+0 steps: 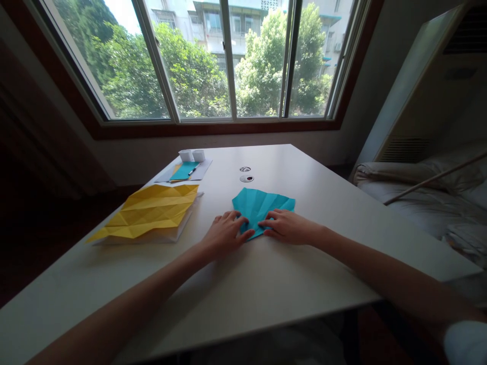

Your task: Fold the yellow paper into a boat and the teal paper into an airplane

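Note:
A turquoise sheet of folding paper (262, 201), crossed with fan-like creases, lies on the white table in front of me. My left hand (227, 230) is at its lower left edge, with curled fingertips and thumb on the paper. From the right, my right hand (287, 225) reaches over the lower right part, its index finger and thumb close together on the sheet. The two hands are a short gap apart, and their fingers cover parts of the lower edge. Whatever folds lie under the fingers are hidden.
Left of my hands, a creased yellow paper (155, 210) rests on white paper (182, 228). Farther back are two small white containers (185, 155), a turquoise sheet (182, 172) and a pen (193, 169). Two round flat pieces (247, 179) lie mid-table. A sofa (403, 182) stands right.

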Demonstrator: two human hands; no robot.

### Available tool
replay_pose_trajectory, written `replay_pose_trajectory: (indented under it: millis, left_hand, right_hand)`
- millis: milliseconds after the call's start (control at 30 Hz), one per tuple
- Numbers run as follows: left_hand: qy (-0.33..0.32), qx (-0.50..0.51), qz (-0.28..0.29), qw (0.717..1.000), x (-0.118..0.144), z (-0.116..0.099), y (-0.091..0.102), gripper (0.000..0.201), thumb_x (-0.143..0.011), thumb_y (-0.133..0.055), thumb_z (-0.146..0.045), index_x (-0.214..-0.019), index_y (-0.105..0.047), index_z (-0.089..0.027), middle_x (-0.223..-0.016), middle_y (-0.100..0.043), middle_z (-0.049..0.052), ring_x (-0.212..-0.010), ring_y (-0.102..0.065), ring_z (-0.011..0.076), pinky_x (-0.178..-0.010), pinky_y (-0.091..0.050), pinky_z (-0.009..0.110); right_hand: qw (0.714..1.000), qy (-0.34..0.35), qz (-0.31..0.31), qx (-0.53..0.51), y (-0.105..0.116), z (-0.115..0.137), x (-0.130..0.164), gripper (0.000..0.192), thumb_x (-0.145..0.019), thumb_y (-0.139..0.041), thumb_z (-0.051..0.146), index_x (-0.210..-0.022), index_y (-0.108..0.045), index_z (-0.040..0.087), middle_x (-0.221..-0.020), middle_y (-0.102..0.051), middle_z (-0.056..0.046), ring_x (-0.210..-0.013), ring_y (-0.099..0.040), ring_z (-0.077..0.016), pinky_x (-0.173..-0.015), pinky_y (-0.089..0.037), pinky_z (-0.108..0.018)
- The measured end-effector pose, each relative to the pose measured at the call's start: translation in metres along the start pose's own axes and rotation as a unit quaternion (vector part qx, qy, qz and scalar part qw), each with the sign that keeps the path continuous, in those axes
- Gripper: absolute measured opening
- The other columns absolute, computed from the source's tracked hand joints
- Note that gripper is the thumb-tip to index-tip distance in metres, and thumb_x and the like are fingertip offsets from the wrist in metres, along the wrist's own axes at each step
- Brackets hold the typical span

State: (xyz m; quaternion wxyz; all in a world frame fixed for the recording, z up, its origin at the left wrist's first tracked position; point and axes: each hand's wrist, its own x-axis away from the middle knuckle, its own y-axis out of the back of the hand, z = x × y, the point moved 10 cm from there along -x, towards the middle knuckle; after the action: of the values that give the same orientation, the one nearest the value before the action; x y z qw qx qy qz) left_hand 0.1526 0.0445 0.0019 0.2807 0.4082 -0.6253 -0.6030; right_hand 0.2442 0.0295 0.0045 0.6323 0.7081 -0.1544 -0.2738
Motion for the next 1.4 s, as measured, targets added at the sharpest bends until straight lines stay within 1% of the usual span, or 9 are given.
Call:
replay_pose_trajectory:
  millis: [267, 400, 533, 600, 700, 800, 967, 1267, 1400]
  left_hand:
    - [0.023, -0.001, -0.024, 0.999, -0.005, 0.02, -0.006, 0.039, -0.085, -0.041, -0.048, -0.118, -0.053, -0.032, -0.127, -0.041, 0.009, -0.117, -0.037, 0.0292, -0.092, -0.035, 0.045]
    - [0.016, 0.02, -0.001, 1.0, -0.006, 0.024, -0.011, 0.039, -0.084, -0.042, -0.049, -0.121, -0.051, -0.037, -0.127, -0.037, 0.008, -0.119, -0.032, 0.031, -0.094, -0.032, 0.049]
    - [0.005, 0.045, 0.027, 0.999, -0.007, 0.027, -0.015, 0.04, -0.085, -0.04, -0.05, -0.123, -0.048, -0.041, -0.125, -0.036, 0.007, -0.118, -0.032, 0.0311, -0.095, -0.03, 0.051]
    - [0.0, 0.048, 0.03, 0.998, -0.007, 0.028, -0.015, 0.04, -0.085, -0.041, -0.05, -0.123, -0.047, -0.04, -0.123, -0.036, 0.007, -0.116, -0.033, 0.0303, -0.095, -0.03, 0.05]
    - [-0.016, 0.024, -0.007, 1.0, -0.006, 0.023, -0.004, 0.038, -0.084, -0.045, -0.045, -0.121, -0.051, -0.036, -0.12, -0.039, 0.008, -0.112, -0.036, 0.0289, -0.094, -0.031, 0.048]
    - [-0.052, -0.005, -0.04, 0.998, -0.003, 0.007, 0.011, 0.029, -0.085, -0.046, -0.036, -0.11, -0.057, -0.028, -0.11, -0.049, 0.007, -0.104, -0.045, 0.0253, -0.093, -0.03, 0.046]
    - [-0.155, 0.029, 0.033, 0.987, 0.005, -0.028, 0.01, 0.023, -0.087, -0.041, -0.029, -0.097, -0.062, -0.025, -0.095, -0.06, 0.004, -0.085, -0.057, 0.0171, -0.086, -0.036, 0.035]
    - [-0.117, -0.041, 0.036, 0.992, -0.001, -0.011, 0.008, 0.027, -0.09, -0.032, -0.026, -0.093, -0.058, -0.019, -0.087, -0.06, 0.007, -0.075, -0.059, 0.018, -0.067, -0.044, 0.029]
    - [-0.113, -0.083, 0.012, 0.99, -0.002, -0.014, 0.008, 0.024, -0.089, -0.036, -0.025, -0.105, -0.053, -0.02, -0.09, -0.059, 0.007, -0.08, -0.058, 0.02, -0.073, -0.044, 0.033]
  right_hand:
    - [0.985, 0.065, 0.025, -0.155, 0.017, 0.043, 0.0, 0.039, -0.092, -0.031, 0.039, -0.106, -0.062, 0.019, -0.098, -0.065, -0.005, -0.09, -0.052, -0.0189, -0.082, -0.039, -0.034]
    - [0.973, 0.056, 0.013, -0.222, 0.021, 0.033, -0.002, 0.038, -0.093, -0.029, 0.036, -0.111, -0.059, 0.02, -0.108, -0.063, -0.004, -0.099, -0.051, -0.0176, -0.088, -0.038, -0.033]
    - [0.985, 0.029, -0.018, -0.169, 0.013, 0.007, -0.003, 0.037, -0.092, -0.033, 0.036, -0.117, -0.055, 0.02, -0.122, -0.055, -0.007, -0.117, -0.043, -0.0212, -0.097, -0.032, -0.04]
    - [0.989, 0.04, -0.003, -0.139, 0.004, 0.003, -0.003, 0.036, -0.091, -0.036, 0.035, -0.119, -0.054, 0.021, -0.125, -0.053, -0.007, -0.123, -0.038, -0.0234, -0.099, -0.03, -0.043]
    - [0.989, 0.042, 0.024, -0.137, -0.007, 0.002, -0.002, 0.038, -0.092, -0.034, 0.036, -0.123, -0.05, 0.022, -0.126, -0.051, -0.007, -0.118, -0.043, -0.0228, -0.097, -0.035, -0.042]
    - [0.991, 0.032, 0.028, -0.124, -0.009, 0.0, -0.002, 0.039, -0.092, -0.033, 0.037, -0.125, -0.048, 0.024, -0.126, -0.051, -0.008, -0.112, -0.049, -0.023, -0.092, -0.039, -0.041]
    - [0.998, 0.01, 0.008, -0.066, -0.006, -0.006, -0.003, 0.039, -0.091, -0.035, 0.039, -0.125, -0.048, 0.027, -0.121, -0.054, -0.009, -0.105, -0.052, -0.0252, -0.086, -0.041, -0.043]
    - [0.999, 0.018, -0.023, 0.013, 0.004, 0.014, -0.003, 0.038, -0.091, -0.035, 0.035, -0.122, -0.05, 0.021, -0.102, -0.058, -0.011, -0.09, -0.055, -0.0228, -0.079, -0.044, -0.04]
    - [0.999, 0.018, -0.031, 0.016, 0.005, 0.019, -0.002, 0.037, -0.091, -0.034, 0.033, -0.123, -0.049, 0.02, -0.1, -0.057, -0.012, -0.09, -0.054, -0.0223, -0.08, -0.044, -0.039]
